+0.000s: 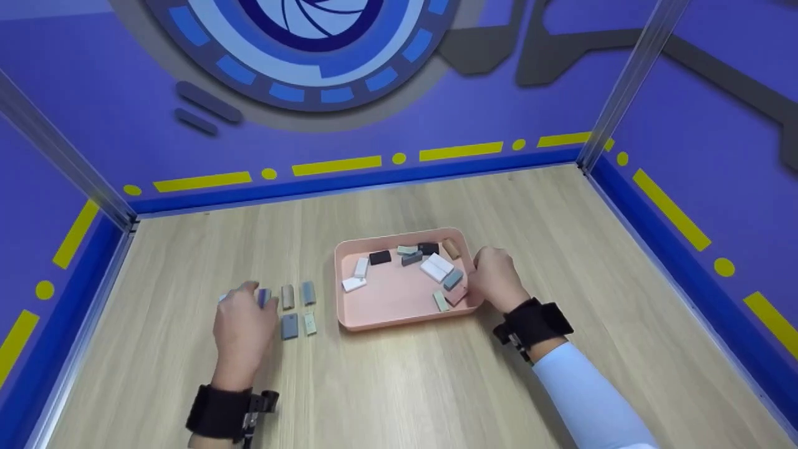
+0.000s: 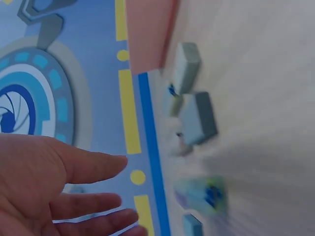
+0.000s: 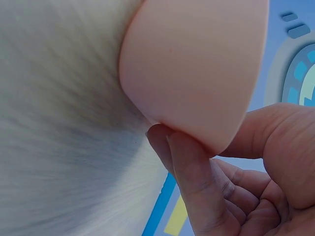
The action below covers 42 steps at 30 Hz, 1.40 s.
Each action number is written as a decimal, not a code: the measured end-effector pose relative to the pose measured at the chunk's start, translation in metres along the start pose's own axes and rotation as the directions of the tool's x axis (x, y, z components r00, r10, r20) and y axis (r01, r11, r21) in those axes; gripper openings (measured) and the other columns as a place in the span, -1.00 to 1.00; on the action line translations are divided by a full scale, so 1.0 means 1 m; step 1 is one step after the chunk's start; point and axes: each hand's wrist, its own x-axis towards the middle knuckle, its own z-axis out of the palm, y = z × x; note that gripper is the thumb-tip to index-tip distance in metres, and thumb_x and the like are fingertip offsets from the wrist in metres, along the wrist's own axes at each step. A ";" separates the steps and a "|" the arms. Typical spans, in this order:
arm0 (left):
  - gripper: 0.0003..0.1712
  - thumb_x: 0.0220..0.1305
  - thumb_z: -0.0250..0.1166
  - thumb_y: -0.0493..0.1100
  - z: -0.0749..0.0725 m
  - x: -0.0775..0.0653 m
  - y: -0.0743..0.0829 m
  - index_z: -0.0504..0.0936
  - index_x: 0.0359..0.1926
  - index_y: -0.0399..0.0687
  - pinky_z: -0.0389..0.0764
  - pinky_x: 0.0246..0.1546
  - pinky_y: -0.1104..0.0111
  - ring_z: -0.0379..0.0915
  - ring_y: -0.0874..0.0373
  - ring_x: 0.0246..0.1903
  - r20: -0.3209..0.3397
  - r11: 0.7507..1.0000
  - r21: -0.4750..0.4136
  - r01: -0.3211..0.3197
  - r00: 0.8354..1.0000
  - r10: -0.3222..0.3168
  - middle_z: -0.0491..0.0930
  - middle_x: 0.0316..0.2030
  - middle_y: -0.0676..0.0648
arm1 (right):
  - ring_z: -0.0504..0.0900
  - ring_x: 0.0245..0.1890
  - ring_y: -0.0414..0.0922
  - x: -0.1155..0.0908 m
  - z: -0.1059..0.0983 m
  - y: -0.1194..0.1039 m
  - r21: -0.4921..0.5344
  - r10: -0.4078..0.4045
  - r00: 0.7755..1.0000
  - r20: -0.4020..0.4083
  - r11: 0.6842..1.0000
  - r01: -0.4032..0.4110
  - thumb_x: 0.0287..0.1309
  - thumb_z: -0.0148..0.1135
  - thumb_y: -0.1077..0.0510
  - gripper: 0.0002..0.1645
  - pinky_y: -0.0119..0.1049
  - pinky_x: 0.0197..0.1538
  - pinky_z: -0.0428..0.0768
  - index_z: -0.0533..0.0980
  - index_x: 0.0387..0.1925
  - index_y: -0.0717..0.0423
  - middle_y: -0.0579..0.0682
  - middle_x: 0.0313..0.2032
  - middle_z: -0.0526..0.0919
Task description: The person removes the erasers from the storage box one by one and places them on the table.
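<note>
My right hand [image 1: 499,277] grips the right wall of a shallow pink tray [image 1: 374,307]; thumb and fingers pinch it in the right wrist view, at the tray's corner [image 3: 197,64]. To the tray's left, my left hand [image 1: 243,327] hovers over small rectangular blocks. Its fingers look fairly straight in the left wrist view, and nothing shows in its grasp. Beside it lie a grey block [image 1: 289,326], a pale green block [image 1: 310,323], a beige block [image 1: 287,297] and a blue-grey block [image 1: 308,292]. Other blocks, one a bluish-purple block [image 1: 264,297], are partly hidden behind the fingers.
Inside the tray lie several more blocks, among them white blocks [image 1: 436,267], a black block [image 1: 379,257], a tan block [image 1: 451,248] and a pink block [image 1: 457,294]. Blue-purple panels [image 1: 349,140] wall in the wooden table [image 1: 399,380] at the back and sides.
</note>
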 end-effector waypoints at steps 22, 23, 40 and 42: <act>-0.35 0.10 0.33 0.02 0.083 0.032 0.120 0.42 0.16 -0.18 0.51 -0.03 0.09 0.37 -0.17 0.06 0.077 0.981 -0.070 -0.183 0.979 0.188 0.43 0.03 -0.27 | 0.31 -0.65 -0.13 -0.001 0.002 -0.001 0.019 0.020 1.000 0.012 1.000 -0.020 -0.16 0.17 0.34 -0.81 -0.31 -0.64 0.25 0.42 -0.75 0.12 -0.06 -0.67 0.37; -0.38 0.09 0.33 0.01 0.087 0.033 0.121 0.46 0.12 -0.21 0.51 -0.05 0.09 0.39 -0.18 0.03 0.090 0.979 -0.059 -0.193 0.976 0.198 0.46 0.00 -0.28 | 0.30 -0.64 -0.13 -0.001 0.002 -0.001 0.013 0.023 1.000 0.014 1.000 -0.023 -0.15 0.17 0.34 -0.80 -0.31 -0.64 0.24 0.42 -0.75 0.12 -0.07 -0.67 0.37; -0.74 0.11 0.26 -0.20 0.121 0.038 0.120 0.57 -0.16 -0.20 0.58 -0.30 0.08 0.59 -0.10 -0.20 0.234 0.982 0.035 -0.184 0.957 0.171 0.64 -0.23 -0.22 | 0.36 -0.61 -0.10 -0.001 0.000 0.000 0.012 0.030 1.000 0.009 0.999 -0.030 -0.19 0.18 0.34 -0.86 -0.30 -0.61 0.29 0.45 -0.71 0.12 -0.01 -0.61 0.46; -0.77 0.13 0.25 -0.20 0.122 0.039 0.120 0.57 -0.18 -0.18 0.58 -0.31 0.08 0.59 -0.09 -0.20 0.237 0.980 0.047 -0.194 0.955 0.177 0.64 -0.24 -0.21 | 0.35 -0.61 -0.10 0.000 0.000 -0.001 0.015 0.043 0.999 0.019 0.999 -0.044 -0.18 0.19 0.34 -0.85 -0.30 -0.62 0.28 0.45 -0.70 0.12 -0.01 -0.61 0.44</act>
